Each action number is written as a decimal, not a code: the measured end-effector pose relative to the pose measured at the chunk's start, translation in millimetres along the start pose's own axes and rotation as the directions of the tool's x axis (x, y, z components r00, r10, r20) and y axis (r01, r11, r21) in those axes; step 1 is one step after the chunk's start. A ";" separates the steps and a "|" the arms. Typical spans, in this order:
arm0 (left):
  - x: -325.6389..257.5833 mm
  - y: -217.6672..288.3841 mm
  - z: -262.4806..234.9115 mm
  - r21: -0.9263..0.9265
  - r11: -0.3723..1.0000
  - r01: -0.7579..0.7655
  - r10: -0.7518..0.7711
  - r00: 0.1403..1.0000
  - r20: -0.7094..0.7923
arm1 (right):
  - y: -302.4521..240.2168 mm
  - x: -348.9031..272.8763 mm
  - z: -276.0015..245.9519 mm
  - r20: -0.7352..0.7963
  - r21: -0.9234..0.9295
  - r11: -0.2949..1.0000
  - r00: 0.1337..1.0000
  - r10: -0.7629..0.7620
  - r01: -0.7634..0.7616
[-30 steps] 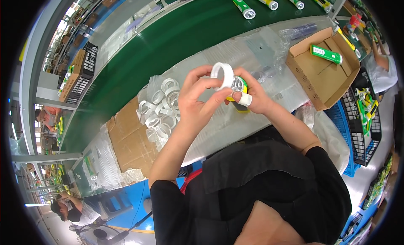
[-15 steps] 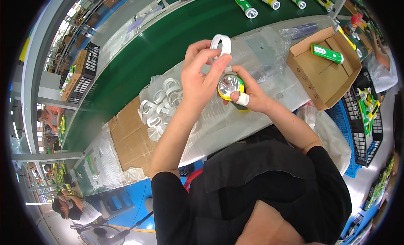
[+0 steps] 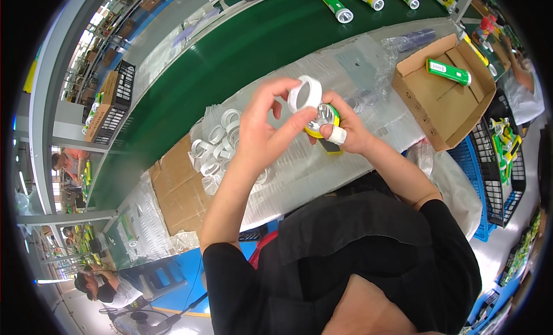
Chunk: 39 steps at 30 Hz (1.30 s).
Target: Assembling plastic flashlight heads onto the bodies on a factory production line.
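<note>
Hands meet above the plastic-covered bench [image 3: 299, 173]. I see my left hand [image 3: 259, 133] pinching a white ring [image 3: 304, 93] between thumb and fingers, right over the reflector end of a yellow-green flashlight [image 3: 324, 119]. My right hand [image 3: 345, 130] is wrapped closed around that flashlight, 1 finger taped white. Just left lies a pile of white rings [image 3: 216, 148]; a cardboard box [image 3: 429, 99] with 1 green flashlight [image 3: 448, 72] sits to the right.
</note>
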<state>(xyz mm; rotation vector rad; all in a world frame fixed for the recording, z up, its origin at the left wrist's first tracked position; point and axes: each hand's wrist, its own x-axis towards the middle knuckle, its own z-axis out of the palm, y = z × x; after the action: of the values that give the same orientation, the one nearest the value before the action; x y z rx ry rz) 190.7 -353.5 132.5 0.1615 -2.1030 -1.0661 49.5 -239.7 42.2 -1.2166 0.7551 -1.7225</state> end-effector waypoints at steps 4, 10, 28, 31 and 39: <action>-15.1 -3.9 -5.7 0.167 0.975 -0.149 0.127 0.983 0.135 | -9.9 2.8 4.8 0.007 -0.100 0.992 0.997 0.079 -0.078; -21.1 -8.1 -8.4 0.207 0.966 -0.153 0.120 0.979 0.166 | -8.4 3.4 1.4 0.060 -0.248 0.968 0.998 -0.022 0.036; -12.1 -0.4 45.9 0.184 0.968 -0.171 0.135 0.972 0.192 | -158.0 42.1 -6.3 0.323 -0.941 0.226 0.862 0.390 0.251; -13.4 -2.1 54.7 0.143 0.978 -0.154 0.136 0.982 0.132 | -165.3 53.9 -6.0 0.300 -0.952 0.229 0.771 0.561 0.204; -12.4 -5.6 60.9 0.234 0.957 -0.172 0.146 0.981 0.125 | -156.3 47.7 5.3 -0.075 -0.997 -0.017 0.844 0.530 -0.078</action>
<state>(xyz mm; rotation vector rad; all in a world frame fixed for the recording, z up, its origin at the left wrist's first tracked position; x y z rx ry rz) 157.0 -313.0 99.2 0.0536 -2.2970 -0.7337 -0.2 -214.4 195.8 -1.9190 2.0218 -0.2464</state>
